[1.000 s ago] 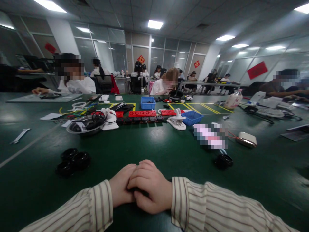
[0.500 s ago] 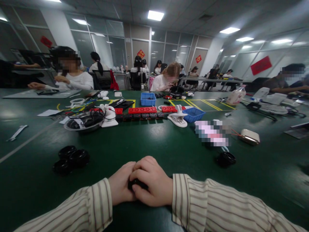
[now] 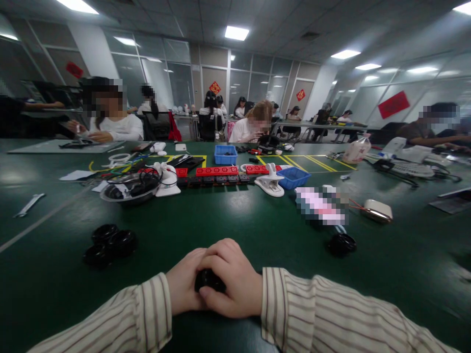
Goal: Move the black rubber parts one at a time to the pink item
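A glossy black round part [image 3: 210,281] sits between my two hands, close to the front of the green table; most of it is covered. My left hand [image 3: 184,282] is closed against its left side, with the fingers largely hidden behind my right hand. From above and the right, my right hand [image 3: 235,279] wraps over the same part, its thumb lying along the near side. Several black ring-shaped parts [image 3: 110,244] are clustered to the left of my hands. Another black ring-shaped part [image 3: 341,244] lies to the right.
A steel bowl [image 3: 142,198] with black items, a red-and-black strip [image 3: 217,176], a white clip stand [image 3: 270,184] and blue bins [image 3: 225,155] stand farther back. A wrench [image 3: 30,205] lies far left, a gold-edged case [image 3: 378,211] right. People sit around the table.
My right thumb and fingers have parted slightly, so more of the black part shows. My view has shifted a little; both hands stay together in the same place.
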Action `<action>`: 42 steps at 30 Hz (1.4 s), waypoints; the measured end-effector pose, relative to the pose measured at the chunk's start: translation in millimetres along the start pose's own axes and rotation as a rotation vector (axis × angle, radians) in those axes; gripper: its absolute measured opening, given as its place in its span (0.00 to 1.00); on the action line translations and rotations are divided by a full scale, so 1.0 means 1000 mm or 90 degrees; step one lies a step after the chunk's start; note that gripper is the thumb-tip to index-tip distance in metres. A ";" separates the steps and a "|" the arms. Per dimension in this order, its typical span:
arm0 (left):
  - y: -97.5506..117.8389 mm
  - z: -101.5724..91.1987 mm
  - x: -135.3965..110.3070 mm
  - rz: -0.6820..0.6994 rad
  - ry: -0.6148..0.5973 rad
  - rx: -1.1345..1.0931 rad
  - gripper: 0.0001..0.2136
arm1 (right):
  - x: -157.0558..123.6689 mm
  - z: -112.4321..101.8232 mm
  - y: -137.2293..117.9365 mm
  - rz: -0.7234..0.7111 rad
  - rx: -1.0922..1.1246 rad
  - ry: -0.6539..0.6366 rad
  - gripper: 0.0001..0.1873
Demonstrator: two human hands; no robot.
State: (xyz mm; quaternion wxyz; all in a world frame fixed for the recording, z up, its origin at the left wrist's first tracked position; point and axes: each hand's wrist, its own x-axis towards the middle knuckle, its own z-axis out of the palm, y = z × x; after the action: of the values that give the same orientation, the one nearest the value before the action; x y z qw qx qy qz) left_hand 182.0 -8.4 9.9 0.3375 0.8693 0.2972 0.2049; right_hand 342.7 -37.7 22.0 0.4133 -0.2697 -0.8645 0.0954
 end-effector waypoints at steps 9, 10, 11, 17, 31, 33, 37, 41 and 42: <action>0.002 -0.003 0.001 -0.011 -0.027 0.053 0.13 | 0.000 0.003 0.004 0.018 -0.019 -0.051 0.09; 0.002 -0.003 0.001 -0.004 -0.026 0.055 0.12 | 0.000 0.003 0.004 0.005 -0.011 -0.048 0.08; 0.003 -0.003 0.001 0.004 -0.025 0.058 0.11 | 0.001 0.002 0.004 -0.009 -0.003 -0.047 0.08; 0.004 -0.003 0.002 0.008 -0.037 0.050 0.13 | 0.002 0.001 0.003 -0.065 0.018 -0.063 0.08; -0.002 0.002 0.000 -0.015 -0.004 0.005 0.19 | 0.002 0.001 0.003 -0.010 -0.006 -0.036 0.09; -0.003 0.001 0.000 -0.012 -0.006 0.015 0.18 | 0.002 0.001 0.004 -0.014 -0.005 -0.048 0.08; -0.005 0.000 0.001 -0.021 -0.013 0.038 0.13 | 0.002 0.001 0.006 -0.037 -0.005 -0.084 0.07; -0.002 -0.001 0.001 -0.025 -0.020 0.039 0.14 | 0.002 0.000 0.006 -0.058 -0.011 -0.113 0.08; -0.001 -0.001 0.001 -0.020 -0.022 0.039 0.15 | 0.001 0.000 0.005 -0.059 -0.011 -0.108 0.08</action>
State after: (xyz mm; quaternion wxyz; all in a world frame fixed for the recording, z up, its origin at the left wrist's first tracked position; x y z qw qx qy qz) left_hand 181.5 -6.6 9.7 0.3189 0.8779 0.3112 0.1755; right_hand 344.1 -32.4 20.8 0.3402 -0.2238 -0.9088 0.0913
